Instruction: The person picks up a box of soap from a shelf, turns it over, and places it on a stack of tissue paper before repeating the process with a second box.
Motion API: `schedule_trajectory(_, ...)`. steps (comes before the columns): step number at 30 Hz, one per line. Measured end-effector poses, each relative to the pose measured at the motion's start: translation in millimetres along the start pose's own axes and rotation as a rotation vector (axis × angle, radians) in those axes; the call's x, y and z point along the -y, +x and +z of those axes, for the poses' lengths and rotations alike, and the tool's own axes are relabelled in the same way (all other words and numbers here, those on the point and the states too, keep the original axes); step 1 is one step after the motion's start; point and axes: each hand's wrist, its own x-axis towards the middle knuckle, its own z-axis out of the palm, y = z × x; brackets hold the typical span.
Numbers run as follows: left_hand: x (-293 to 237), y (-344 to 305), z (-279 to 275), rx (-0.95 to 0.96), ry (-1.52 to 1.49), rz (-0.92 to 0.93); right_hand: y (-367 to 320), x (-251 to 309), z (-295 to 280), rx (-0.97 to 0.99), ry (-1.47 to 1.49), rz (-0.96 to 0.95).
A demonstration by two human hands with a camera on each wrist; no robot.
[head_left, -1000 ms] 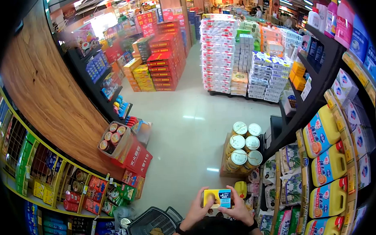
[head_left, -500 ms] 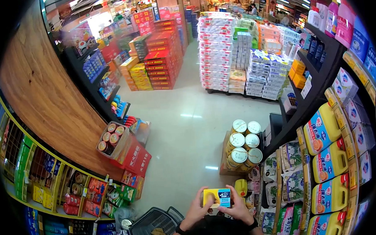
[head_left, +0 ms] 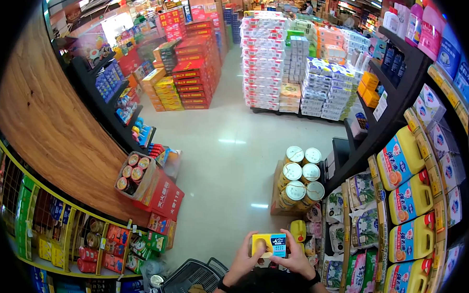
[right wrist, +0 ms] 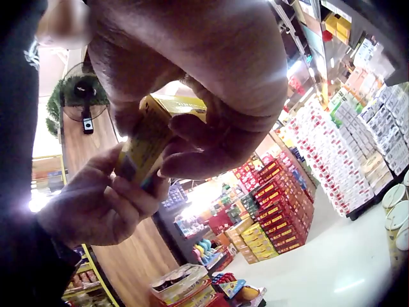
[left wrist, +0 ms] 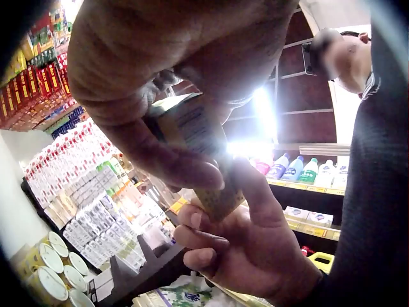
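A small yellow and blue box (head_left: 277,245) with printed panels is held up in front of the person's chest, gripped from both sides. The left hand (head_left: 244,258) pinches its left end, thumb lying over the yellow part of the face. At the other end the right hand (head_left: 297,257) grips the box, its thumb along the lower edge. In the left wrist view the box (left wrist: 195,144) appears edge-on, fingers of both hands wrapped behind it. From the right wrist the carton's yellow side (right wrist: 150,137) shows between the two hands.
A dark shopping basket (head_left: 190,282) with a brown item inside stands at the lower left. White-lidded tins (head_left: 293,171) stand in a carton ahead on the right. Shelves with yellow jugs (head_left: 409,199) line the right. A red box (head_left: 167,199) stands left, stacked packs (head_left: 265,61) farther off.
The head view has turned slightly to the right, so the surrounding shelves and stacks shift left in it. Both hands keep hold of the box in nearly the same pose.
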Motion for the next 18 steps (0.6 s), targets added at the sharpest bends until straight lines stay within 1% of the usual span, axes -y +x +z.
schedule_trajectory(2, 6.2, 2.9, -2.6, 0.014, -0.001, 0.045, 0.5, 2.6, 1.9, -0.01, -0.003, -0.002)
schedule_trajectory(8, 7.4, 3.6, -9.1, 0.01, 0.0, 0.015, 3.5, 0.2, 8.0, -0.02, -0.007, -0.006)
schedule_trajectory(13, 7.8, 6.6, -17.1, 0.015, 0.021, 0.043, 7.0, 9.7, 14.3, -0.028, -0.024, 0.006)
schedule_trajectory(18, 12.5, 9.4, -24.5, 0.012, -0.001, 0.046, 11.6, 4.4, 21.8, -0.042, -0.006, 0.01)
